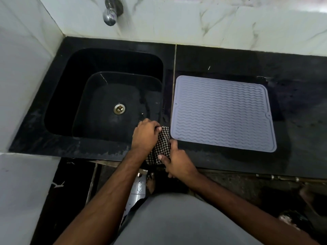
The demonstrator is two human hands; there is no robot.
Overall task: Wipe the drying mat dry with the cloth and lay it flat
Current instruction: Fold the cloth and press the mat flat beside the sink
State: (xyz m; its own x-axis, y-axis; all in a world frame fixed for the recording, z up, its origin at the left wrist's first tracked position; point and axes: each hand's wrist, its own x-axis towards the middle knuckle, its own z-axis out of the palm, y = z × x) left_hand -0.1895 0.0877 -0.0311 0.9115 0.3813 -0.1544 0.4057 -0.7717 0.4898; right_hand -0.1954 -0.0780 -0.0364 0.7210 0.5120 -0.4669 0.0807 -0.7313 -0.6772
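Observation:
A grey drying mat with wavy ridges lies flat on the black counter, to the right of the sink. A black-and-white checked cloth is bunched between both hands at the counter's front edge, just off the mat's near left corner. My left hand grips the cloth's upper end. My right hand grips its lower end, thumb pressed on the fabric. Neither hand touches the mat.
A black sink with a metal drain fills the left of the counter. A chrome tap juts from the marble wall above it. White tiled wall stands at the left.

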